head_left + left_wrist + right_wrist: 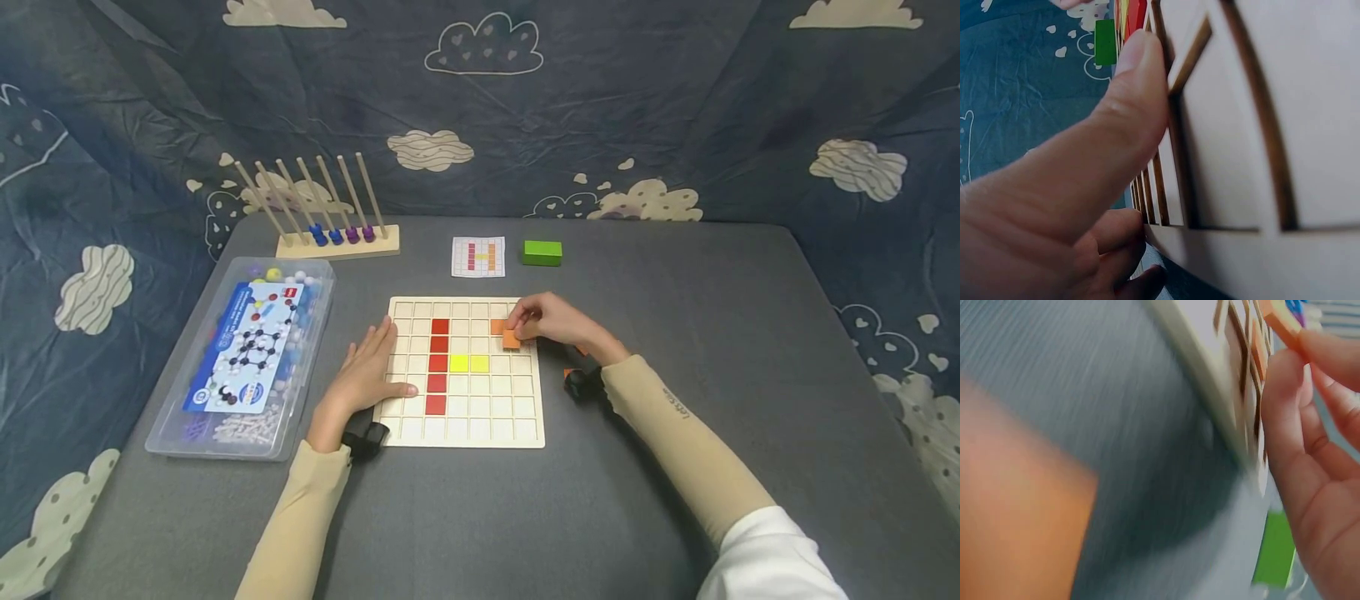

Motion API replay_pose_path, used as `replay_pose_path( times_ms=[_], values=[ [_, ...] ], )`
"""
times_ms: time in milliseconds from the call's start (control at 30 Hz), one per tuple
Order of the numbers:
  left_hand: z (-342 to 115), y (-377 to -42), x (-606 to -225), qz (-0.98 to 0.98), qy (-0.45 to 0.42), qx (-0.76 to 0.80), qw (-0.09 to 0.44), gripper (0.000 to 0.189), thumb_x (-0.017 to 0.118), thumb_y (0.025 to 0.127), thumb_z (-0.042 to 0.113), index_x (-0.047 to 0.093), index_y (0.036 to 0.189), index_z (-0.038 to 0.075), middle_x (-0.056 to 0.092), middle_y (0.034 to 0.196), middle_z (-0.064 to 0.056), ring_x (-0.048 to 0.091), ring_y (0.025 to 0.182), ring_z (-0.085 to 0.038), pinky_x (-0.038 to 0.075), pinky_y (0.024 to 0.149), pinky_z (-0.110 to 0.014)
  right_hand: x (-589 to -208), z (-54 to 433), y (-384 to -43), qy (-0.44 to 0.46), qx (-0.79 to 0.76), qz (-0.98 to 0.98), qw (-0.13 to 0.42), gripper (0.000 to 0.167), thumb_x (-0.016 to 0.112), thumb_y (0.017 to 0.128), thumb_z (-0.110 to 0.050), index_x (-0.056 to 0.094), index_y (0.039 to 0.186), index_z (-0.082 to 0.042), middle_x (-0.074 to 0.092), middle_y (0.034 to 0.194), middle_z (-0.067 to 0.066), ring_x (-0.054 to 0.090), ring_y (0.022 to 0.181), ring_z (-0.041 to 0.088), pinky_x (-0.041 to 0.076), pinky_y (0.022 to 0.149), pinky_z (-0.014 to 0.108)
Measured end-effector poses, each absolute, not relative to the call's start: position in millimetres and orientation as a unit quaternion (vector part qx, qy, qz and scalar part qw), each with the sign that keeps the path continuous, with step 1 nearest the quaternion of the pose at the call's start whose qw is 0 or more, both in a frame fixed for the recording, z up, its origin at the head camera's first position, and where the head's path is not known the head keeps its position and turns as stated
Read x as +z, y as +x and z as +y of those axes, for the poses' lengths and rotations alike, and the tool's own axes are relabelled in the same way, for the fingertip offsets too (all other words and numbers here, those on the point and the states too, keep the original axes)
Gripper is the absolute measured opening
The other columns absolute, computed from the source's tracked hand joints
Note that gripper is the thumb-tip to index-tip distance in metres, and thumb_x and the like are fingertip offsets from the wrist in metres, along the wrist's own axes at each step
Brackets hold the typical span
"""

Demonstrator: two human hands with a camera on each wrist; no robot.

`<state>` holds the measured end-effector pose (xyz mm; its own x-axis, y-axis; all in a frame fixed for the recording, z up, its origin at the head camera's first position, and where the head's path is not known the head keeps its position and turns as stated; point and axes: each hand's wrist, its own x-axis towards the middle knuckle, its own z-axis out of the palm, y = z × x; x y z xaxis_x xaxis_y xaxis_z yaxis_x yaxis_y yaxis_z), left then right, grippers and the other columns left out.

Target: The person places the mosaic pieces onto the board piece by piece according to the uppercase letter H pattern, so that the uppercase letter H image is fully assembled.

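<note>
A wooden grid board [459, 437] lies on the table, with a column of several red square tiles [437, 363] and two yellow tiles [459, 363] in its cells. My left hand [363, 371] rests on the board's left edge, fingers extended and thumb [1138, 75] over the cells. Between thumb and fingertips, my right hand [555, 322] pinches an orange tile [512, 340], seen tilted in the right wrist view. It is held over the upper right cells, just below another orange tile [497, 327] lying in the grid. Beside my right wrist are loose orange tiles [1016, 506], mostly hidden in the head view.
Behind the board lie a small printed pattern card [477, 257] and a green block [542, 253]. A peg rack [337, 250] with blue and purple beads stands at the back left. To the left is a clear plastic case [240, 358] of molecular model parts.
</note>
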<state>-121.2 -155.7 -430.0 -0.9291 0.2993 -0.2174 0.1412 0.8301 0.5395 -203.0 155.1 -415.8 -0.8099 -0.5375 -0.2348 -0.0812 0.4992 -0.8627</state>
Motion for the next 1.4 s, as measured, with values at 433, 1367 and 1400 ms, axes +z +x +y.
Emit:
replay_pose_path(
  times_ms=[433, 1367, 1400],
  values=[
    [-157.2, -121.5, -429.3, 0.946, 0.123, 0.264, 0.145, 0.105, 0.080, 0.078, 0.030, 0.013, 0.148, -0.010, 0.004, 0.156, -0.023, 0.004, 0.142, -0.042, 0.004, 0.110, -0.061, -415.7, 123.6, -195.1, -0.208, -0.337, 0.902, 0.173, 0.008, 0.066, 0.079, 0.003, 0.067, 0.080, -0.005, 0.059, 0.066, 0.002, 0.050, 0.061, 0.016, 0.040, 0.060, 0.028],
    [-155.8, -120.9, -429.5, 0.944, 0.115, 0.273, 0.144, 0.106, 0.082, 0.076, 0.029, 0.015, 0.148, -0.010, 0.005, 0.157, -0.023, 0.004, 0.142, -0.042, 0.003, 0.110, -0.061, -419.0, 289.5, -194.0, -0.052, -0.526, 0.816, 0.233, 0.037, 0.065, 0.092, -0.017, 0.056, 0.117, 0.008, 0.064, 0.107, 0.015, 0.062, 0.090, 0.016, 0.052, 0.079, 0.030],
    [-156.3, -121.1, -429.9, 0.944, 0.116, 0.273, 0.144, 0.106, 0.082, 0.076, 0.029, 0.015, 0.148, -0.010, 0.005, 0.157, -0.023, 0.004, 0.142, -0.042, 0.003, 0.110, -0.061, -419.7, 295.0, -192.2, -0.047, -0.528, 0.816, 0.231, 0.037, 0.065, 0.092, -0.016, 0.056, 0.117, 0.008, 0.064, 0.107, 0.014, 0.062, 0.090, 0.015, 0.052, 0.079, 0.030]
  ],
)
